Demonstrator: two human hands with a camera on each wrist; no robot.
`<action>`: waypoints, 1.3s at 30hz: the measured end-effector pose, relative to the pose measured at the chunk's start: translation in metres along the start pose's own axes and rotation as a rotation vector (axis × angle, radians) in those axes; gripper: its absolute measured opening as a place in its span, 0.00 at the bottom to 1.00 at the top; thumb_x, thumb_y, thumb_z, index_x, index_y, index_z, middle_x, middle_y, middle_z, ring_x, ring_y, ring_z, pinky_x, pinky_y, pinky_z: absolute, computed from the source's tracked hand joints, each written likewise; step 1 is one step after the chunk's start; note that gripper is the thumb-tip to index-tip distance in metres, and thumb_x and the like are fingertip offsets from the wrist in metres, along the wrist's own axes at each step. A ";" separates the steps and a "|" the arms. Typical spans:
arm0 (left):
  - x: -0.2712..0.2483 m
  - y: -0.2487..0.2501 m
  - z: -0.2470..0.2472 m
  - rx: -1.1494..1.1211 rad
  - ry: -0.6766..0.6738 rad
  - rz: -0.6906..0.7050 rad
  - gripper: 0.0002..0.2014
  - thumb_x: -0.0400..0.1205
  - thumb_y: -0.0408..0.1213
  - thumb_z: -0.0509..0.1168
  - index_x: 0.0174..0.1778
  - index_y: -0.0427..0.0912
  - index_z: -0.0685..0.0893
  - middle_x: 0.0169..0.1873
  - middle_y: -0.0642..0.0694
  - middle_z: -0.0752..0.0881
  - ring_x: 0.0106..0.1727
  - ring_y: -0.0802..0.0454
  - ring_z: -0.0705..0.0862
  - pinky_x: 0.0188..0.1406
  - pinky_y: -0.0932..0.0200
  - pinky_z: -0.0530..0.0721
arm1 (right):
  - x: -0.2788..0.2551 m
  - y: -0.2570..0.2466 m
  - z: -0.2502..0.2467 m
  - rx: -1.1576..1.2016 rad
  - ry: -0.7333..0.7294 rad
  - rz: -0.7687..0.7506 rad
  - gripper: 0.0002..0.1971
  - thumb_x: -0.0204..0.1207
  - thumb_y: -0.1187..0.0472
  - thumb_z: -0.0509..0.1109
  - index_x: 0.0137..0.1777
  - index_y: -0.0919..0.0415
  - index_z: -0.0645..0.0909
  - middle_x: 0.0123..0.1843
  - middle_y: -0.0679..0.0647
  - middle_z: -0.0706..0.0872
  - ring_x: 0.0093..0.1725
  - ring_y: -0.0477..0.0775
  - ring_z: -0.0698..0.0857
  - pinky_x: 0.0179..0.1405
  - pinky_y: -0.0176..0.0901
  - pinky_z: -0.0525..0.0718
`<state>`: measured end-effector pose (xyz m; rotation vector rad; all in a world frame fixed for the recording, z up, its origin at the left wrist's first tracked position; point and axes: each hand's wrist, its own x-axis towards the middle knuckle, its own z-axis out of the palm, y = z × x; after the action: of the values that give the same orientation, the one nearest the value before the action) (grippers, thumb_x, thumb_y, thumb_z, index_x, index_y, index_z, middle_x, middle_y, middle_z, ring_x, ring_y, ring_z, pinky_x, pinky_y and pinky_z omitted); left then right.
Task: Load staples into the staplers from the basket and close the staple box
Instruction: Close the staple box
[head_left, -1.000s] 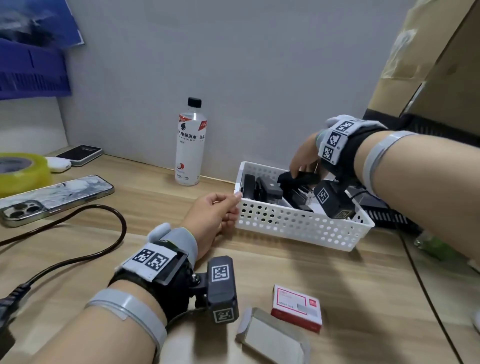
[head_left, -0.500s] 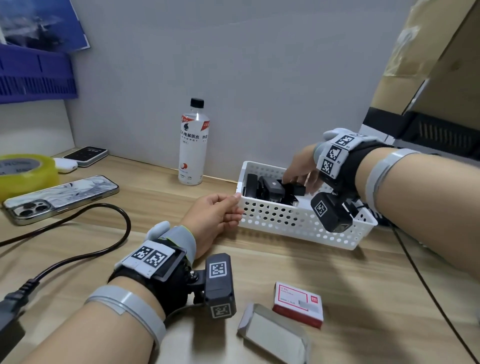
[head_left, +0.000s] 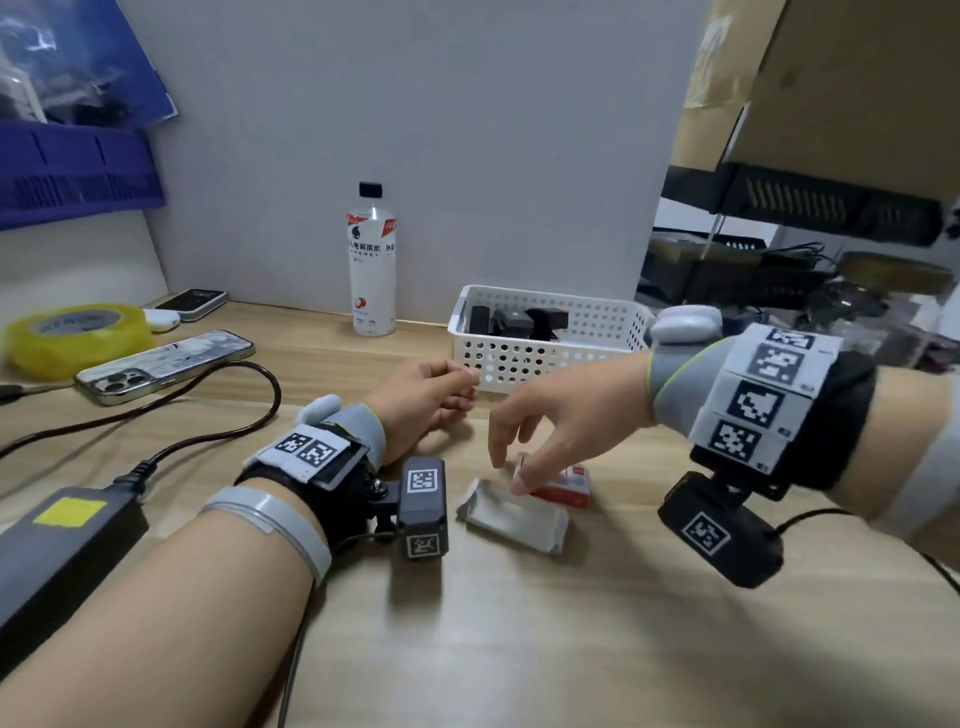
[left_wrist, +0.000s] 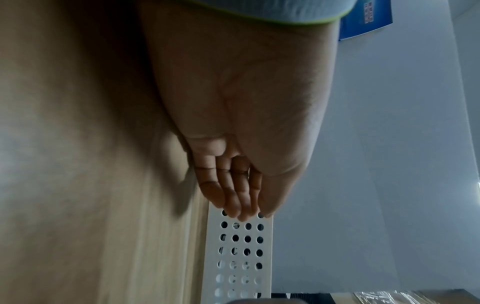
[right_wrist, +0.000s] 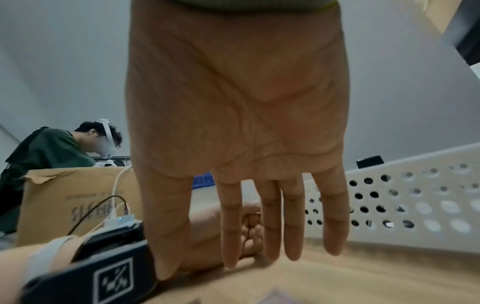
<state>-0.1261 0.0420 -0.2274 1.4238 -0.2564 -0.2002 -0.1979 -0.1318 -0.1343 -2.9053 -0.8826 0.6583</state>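
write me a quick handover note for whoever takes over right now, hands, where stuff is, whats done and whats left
Left hand: holds nothing, resting on the desk, fingertips at the white basket.
Right hand: open, empty, fingers spread just above the red staple box.
Black staplers: all in the basket.
Grey box sleeve: lying on the desk against the staple box.
Done: no finished step visible; whether any stapler is loaded cannot be told.
Left: load the staplers, then close the box.
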 end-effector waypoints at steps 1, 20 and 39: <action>-0.002 0.000 0.001 0.007 -0.006 -0.003 0.06 0.84 0.31 0.66 0.42 0.36 0.81 0.32 0.43 0.82 0.28 0.57 0.80 0.27 0.70 0.81 | 0.000 -0.003 0.006 -0.021 0.018 0.002 0.13 0.73 0.44 0.78 0.56 0.43 0.85 0.61 0.44 0.83 0.63 0.47 0.83 0.61 0.44 0.81; -0.003 0.000 -0.013 0.342 -0.285 0.023 0.27 0.69 0.30 0.81 0.64 0.37 0.82 0.58 0.33 0.89 0.56 0.47 0.87 0.64 0.52 0.83 | 0.063 0.037 0.003 0.080 0.347 0.257 0.06 0.68 0.51 0.73 0.35 0.52 0.85 0.33 0.47 0.86 0.37 0.53 0.84 0.41 0.48 0.85; 0.001 0.002 -0.013 -0.203 0.119 -0.039 0.13 0.76 0.14 0.68 0.48 0.35 0.82 0.41 0.36 0.85 0.35 0.46 0.89 0.36 0.61 0.91 | 0.036 0.061 0.030 1.361 0.554 -0.022 0.13 0.85 0.64 0.67 0.67 0.66 0.79 0.47 0.62 0.83 0.38 0.56 0.88 0.38 0.44 0.86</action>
<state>-0.1211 0.0542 -0.2265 1.2350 -0.1065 -0.1679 -0.1514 -0.1668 -0.1852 -1.6550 -0.1904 0.2189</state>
